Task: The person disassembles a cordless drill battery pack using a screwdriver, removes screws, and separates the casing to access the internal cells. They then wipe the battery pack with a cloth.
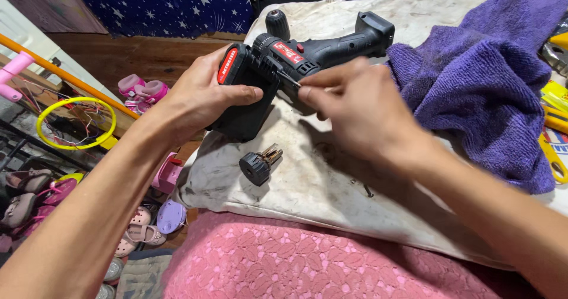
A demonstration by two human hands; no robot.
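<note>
Far left, on the floor, shoes (35,195) lie in a heap, none in any box that I can see; the left hand (198,95) is clamped round the drill (296,59), thumb across its black battery end, holding it above the white cloth (331,186); just near of it a loose chuck (258,165) lies on that cloth; the right hand (355,107) is pinched narrow on a thin screwdriver (288,78), tip at the drill's side; this looks like work on a screw in the casing, and the next move would call for a steady tip and a firm grip on the body; a small screw (368,190) lies near; right, a purple towel (491,92)
</note>
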